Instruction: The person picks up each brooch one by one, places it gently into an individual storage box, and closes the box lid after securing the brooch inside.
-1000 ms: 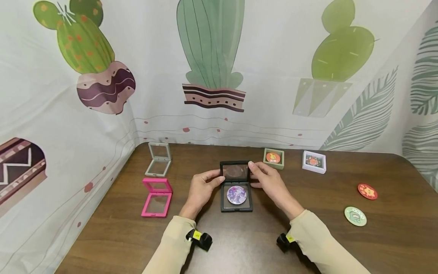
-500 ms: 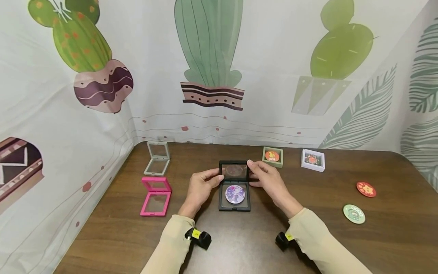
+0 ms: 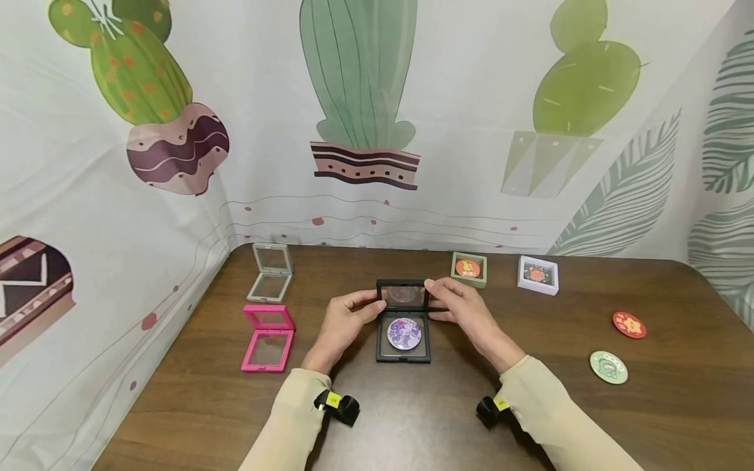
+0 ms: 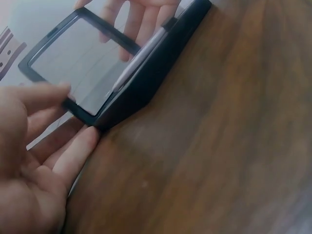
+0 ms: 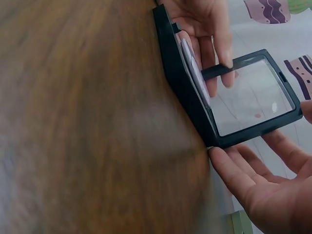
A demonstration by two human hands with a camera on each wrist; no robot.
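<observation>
A black hinged display case [image 3: 404,359] lies unfolded on the table, its clear-windowed lid [image 5: 258,97] raised at the far side. On the base's clear film sits a round purple-and-white badge [image 3: 404,333]. My left hand [image 3: 347,324] pinches the lid's left edge between thumb and fingers. At the upper right corner of the lid, my right hand [image 3: 465,314] holds the frame, thumb on the front and fingers behind. Both wrist views show fingertips low by the hinge; the badge [image 4: 139,59] appears edge-on in the left one.
To the left stand a pink case [image 3: 268,350] and a grey case [image 3: 271,275], both unfolded. Behind the right hand are a green case [image 3: 469,269] and a white case [image 3: 538,275], each with a badge. A red badge [image 3: 629,324] and a green badge [image 3: 609,367] lie far right.
The lid's top edge has dipped slightly toward the base, both hands keeping their hold. The head view has shifted a little. The badge stays on the base.
</observation>
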